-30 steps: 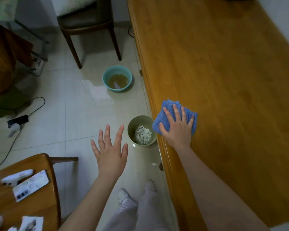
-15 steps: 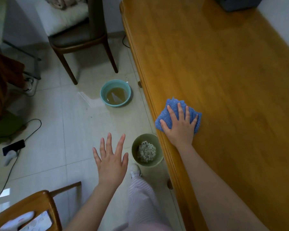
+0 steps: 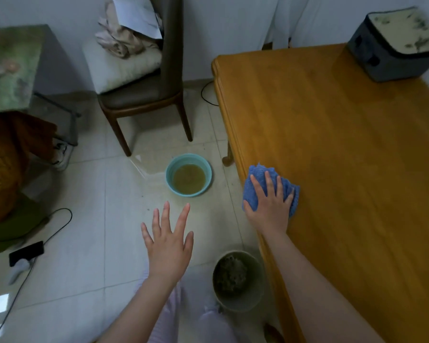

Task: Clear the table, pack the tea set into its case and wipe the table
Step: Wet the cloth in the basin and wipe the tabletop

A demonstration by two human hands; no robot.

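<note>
My right hand point(image 3: 270, 206) lies flat with spread fingers on a blue cloth point(image 3: 255, 179), pressing it onto the wooden table point(image 3: 344, 157) near its left edge. My left hand point(image 3: 169, 243) hovers over the floor with fingers spread, touching nothing. A dark grey zipped case point(image 3: 391, 45) with a pale patterned top stands on the table's far right corner.
On the tiled floor sit a teal basin point(image 3: 188, 175) of brownish liquid and a green bin point(image 3: 238, 283) with waste beside the table's edge. A wooden chair point(image 3: 144, 95) with a cushion and clothes stands at the back. A cable and power strip point(image 3: 26, 252) lie at the left.
My right hand has slid the blue cloth farther along the table's left edge. The view has tilted up, bringing the case and the far end of the table into sight. My left hand stays spread.
</note>
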